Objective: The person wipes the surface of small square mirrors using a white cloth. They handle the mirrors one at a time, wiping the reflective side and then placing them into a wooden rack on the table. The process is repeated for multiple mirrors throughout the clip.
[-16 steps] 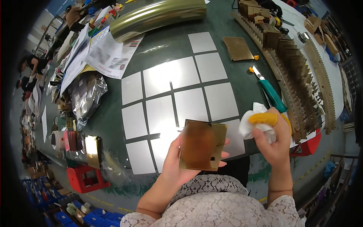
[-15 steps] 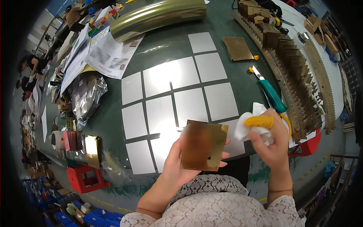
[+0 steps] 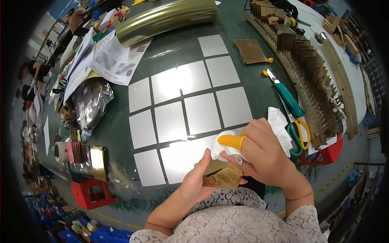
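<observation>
My left hand [image 3: 192, 185] grips a shiny gold square plate [image 3: 227, 178] by its edge, close to my body at the table's front. The plate is tilted and partly covered. A white wipe [image 3: 218, 149], bunched in my right hand [image 3: 265, 152], lies over the plate's far part. A yellow finger cot [image 3: 231, 141] covers one finger of that hand. Beyond both hands, several pale grey square sheets [image 3: 170, 121] lie in rows on the green table [image 3: 170, 54]. Another white wipe [image 3: 278, 126] rests just right of my right hand.
Scissors with green and yellow handles [image 3: 303, 135] and a green utility knife [image 3: 288, 97], blade out, lie at right. Behind them are a brown square plate [image 3: 250, 51] and toothed cardboard strips [image 3: 302, 65]. A gold roll [image 3: 170, 21], papers [image 3: 111, 62] and a red stool [image 3: 93, 193] are further left.
My right hand has moved left with the wipe, from beside the plate to over it. The plate has tilted, and its reflection has changed. My left hand still holds it.
</observation>
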Available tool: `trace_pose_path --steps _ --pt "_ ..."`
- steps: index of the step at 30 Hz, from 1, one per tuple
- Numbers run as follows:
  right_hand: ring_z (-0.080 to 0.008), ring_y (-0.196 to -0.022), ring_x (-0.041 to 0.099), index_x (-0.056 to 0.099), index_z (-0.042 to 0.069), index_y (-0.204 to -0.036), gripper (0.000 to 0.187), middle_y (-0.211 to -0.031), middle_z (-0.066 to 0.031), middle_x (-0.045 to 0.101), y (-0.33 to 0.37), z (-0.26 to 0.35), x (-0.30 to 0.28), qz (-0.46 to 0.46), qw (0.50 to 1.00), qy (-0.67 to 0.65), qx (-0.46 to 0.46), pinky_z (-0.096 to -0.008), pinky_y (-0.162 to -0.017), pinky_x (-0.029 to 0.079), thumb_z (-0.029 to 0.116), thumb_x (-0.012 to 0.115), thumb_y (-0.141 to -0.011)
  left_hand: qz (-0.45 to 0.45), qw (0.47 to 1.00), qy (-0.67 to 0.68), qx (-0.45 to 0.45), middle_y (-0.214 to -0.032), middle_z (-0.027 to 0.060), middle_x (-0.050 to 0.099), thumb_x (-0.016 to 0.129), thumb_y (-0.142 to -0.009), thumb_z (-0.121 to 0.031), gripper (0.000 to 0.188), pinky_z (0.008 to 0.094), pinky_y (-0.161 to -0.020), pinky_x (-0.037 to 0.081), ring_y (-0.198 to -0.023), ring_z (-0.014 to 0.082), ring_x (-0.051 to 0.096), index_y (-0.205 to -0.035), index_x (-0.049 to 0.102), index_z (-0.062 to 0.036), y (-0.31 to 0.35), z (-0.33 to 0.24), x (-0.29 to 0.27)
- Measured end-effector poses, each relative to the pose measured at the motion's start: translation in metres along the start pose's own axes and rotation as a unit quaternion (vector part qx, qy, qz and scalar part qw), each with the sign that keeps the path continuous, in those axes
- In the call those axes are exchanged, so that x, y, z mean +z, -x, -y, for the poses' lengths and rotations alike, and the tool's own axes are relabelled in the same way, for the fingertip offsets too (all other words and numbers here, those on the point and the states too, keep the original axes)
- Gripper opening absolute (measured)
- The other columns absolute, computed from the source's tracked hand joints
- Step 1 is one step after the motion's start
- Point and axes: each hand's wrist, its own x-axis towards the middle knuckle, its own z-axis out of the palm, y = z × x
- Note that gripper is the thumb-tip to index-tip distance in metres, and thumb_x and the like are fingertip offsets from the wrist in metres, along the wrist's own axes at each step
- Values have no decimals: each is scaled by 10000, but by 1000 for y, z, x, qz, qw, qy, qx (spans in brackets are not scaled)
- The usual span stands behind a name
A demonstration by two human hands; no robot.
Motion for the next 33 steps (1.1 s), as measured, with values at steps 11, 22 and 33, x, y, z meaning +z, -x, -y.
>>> trace_pose_path --steps 11,22,33 --pt "-281 -689 462 511 22 -788 289 -790 -105 475 24 -5 -18 50 995 79 38 -392 -650 374 89 777 -698 37 998 32 28 -1349 243 468 173 -1025 -519 675 516 -972 481 -1158 395 560 -1447 290 -5 1 -10 -14" --pt "-299 -666 478 528 13 -752 271 -748 -122 503 30 1 -34 13 988 133 76 -400 -623 370 73 786 -698 63 994 82 28 -1345 254 470 215 -1013 -541 691 553 -928 496 -1130 436 568 -1421 315 7 -2 -9 -23" --pt "-309 -683 476 526 10 -766 278 -780 -120 502 26 14 -21 73 993 90 33 -399 -638 382 102 783 -714 -7 998 -33 60 -1459 198 364 143 -1035 -476 642 565 -1033 432 -1290 333 457 -1462 247 -9 0 -5 0"
